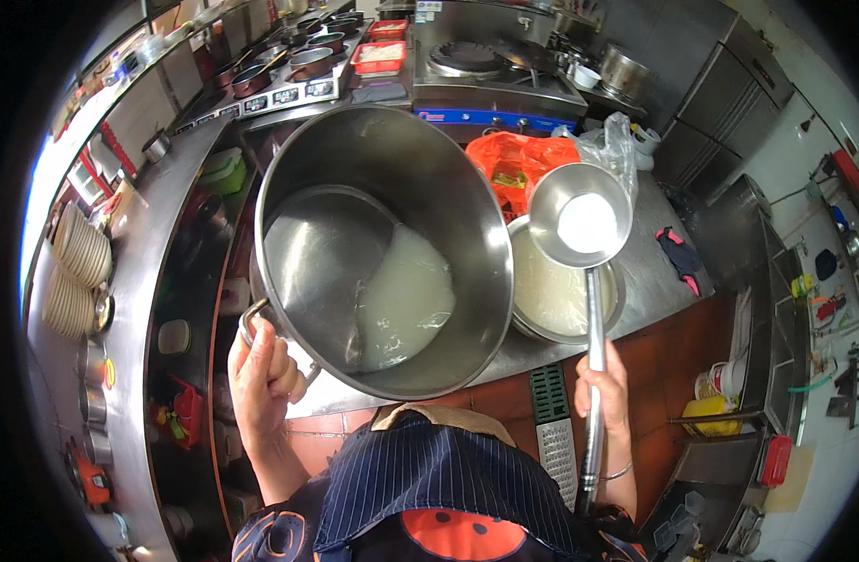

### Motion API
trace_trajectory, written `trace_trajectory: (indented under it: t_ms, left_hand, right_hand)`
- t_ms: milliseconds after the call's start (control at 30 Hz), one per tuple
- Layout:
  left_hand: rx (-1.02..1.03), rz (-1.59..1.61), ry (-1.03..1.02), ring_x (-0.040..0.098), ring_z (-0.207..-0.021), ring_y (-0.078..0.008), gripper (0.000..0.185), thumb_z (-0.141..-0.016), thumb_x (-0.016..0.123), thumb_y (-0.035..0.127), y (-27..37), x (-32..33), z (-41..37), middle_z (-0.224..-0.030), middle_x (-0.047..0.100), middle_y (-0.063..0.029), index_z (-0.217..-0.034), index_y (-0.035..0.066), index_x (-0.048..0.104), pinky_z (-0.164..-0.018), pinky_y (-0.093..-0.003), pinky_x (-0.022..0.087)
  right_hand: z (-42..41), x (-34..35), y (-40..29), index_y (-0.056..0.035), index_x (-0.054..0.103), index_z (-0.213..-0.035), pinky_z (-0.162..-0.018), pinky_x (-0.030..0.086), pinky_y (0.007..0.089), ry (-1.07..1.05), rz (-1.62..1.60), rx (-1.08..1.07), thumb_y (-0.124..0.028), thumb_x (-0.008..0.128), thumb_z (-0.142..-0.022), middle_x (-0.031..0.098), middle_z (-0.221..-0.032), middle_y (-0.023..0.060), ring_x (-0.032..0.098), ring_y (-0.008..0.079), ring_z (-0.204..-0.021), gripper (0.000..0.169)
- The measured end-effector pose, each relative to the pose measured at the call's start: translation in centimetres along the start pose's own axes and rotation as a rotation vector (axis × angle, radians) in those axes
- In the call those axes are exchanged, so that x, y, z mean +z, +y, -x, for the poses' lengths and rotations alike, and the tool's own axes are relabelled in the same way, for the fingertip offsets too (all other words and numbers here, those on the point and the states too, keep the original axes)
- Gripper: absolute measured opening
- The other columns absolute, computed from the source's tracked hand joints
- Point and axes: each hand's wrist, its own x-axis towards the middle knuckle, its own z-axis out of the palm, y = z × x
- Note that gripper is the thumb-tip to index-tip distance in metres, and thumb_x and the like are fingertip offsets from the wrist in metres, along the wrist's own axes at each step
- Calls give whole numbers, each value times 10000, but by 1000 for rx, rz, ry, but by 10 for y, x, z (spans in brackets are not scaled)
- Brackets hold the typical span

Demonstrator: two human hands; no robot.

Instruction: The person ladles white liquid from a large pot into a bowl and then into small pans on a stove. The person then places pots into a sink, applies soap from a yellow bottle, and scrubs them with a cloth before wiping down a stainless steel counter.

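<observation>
My left hand (264, 372) grips the side handle of a large stainless steel stockpot (317, 281), which is tilted so that its mouth faces me. Cloudy, pale liquid (408, 302) lies in the lower right part of the pot. A long-handled metal ladle (580, 183) is in my right hand (605, 386), its bowl raised above a smaller round metal pot (616, 319). That smaller pot stands on the steel table and holds pale, whitish liquid (549, 288). A bright white patch shows in the ladle's bowl; whether it is liquid or glare, I cannot tell.
Behind the pots, an orange-red plastic bag (528, 154) lies on the steel table (654, 281). Farther back are a wok range (500, 91) and a multi-burner cooktop (282, 98) with several small pots. A steel counter (169, 211) with stacked bowls (82, 246) runs along the left.
</observation>
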Motion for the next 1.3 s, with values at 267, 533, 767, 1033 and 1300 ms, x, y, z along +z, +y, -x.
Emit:
trace_trajectory:
  t_ms: [267, 533, 767, 1033, 1300]
  left_hand:
    - [-14, 12, -23, 201, -347, 0, 128, -943, 419, 171, 13, -13, -11, -491, 246, 78, -890, 58, 447, -282, -172, 163]
    - [-72, -18, -18, 179, -331, -2, 115, -942, 405, 140, 35, -14, -20, -484, 240, 73, -916, 35, 445, -268, -177, 139]
    - [-73, 33, -59, 174, -330, 2, 137, -945, 400, 136, 36, -10, -40, -484, 240, 73, -913, 21, 468, -272, -173, 119]
    - [-47, 18, -151, 181, -344, 5, 181, -956, 385, 177, 36, -13, -65, -507, 238, 70, -862, 37, 449, -252, -160, 164]
    - [0, 4, -142, 194, -338, 1, 169, -956, 379, 163, 31, -8, -65, -508, 229, 75, -876, 35, 455, -253, -169, 183]
  right_hand:
    - [-41, 75, 31, -24, 237, -1376, -403, 427, 244, -279, 634, 101, 25, 507, -734, 526, -655, 38, 494, 84, -435, 698]
    - [-107, 113, 68, 73, 229, -1320, -575, 510, 451, -358, 1607, -472, 5, 512, -696, 567, -850, 284, 603, 395, -650, 688]
    - [-81, 108, 61, 90, 191, -1317, -597, 497, 453, -451, 1689, -206, -2, 490, -707, 577, -794, 296, 599, 397, -639, 686]
    - [-75, 113, 14, 52, 390, -1109, -388, 423, 298, -581, 936, 545, -61, 492, -747, 511, -602, 90, 512, 168, -414, 393]
    - [-70, 88, 25, -17, 371, -863, -298, 351, 234, -480, -71, 947, -54, 482, -843, 484, -683, 72, 450, 90, -408, 119]
